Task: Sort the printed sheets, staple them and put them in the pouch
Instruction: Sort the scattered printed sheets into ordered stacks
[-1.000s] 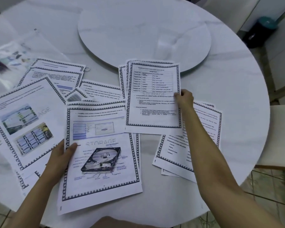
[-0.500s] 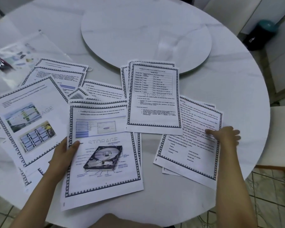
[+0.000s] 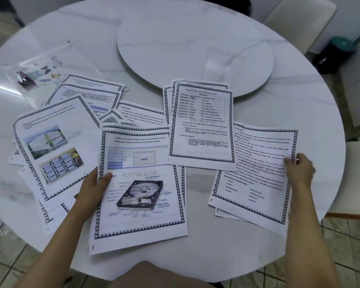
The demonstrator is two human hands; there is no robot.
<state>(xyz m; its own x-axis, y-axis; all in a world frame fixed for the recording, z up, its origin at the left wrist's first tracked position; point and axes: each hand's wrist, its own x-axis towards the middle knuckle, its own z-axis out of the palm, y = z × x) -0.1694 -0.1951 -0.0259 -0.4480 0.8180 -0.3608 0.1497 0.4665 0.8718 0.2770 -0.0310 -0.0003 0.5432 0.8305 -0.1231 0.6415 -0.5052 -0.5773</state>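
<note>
White text sheet now pinched at its edge by right grip, moved from centre pile; left grip holds hard-drive sheet; sorting continues.

Cool, even indoor light throws soft shadows, with a bright glare streak on the counter at left, slight blur, and wide-angle bending toward the edges.

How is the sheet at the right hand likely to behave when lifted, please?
Probably floppy: the sheet is thin and the right hand pinches one edge. Likely slides easily, since it lies on other sheets on the smooth table.
</note>
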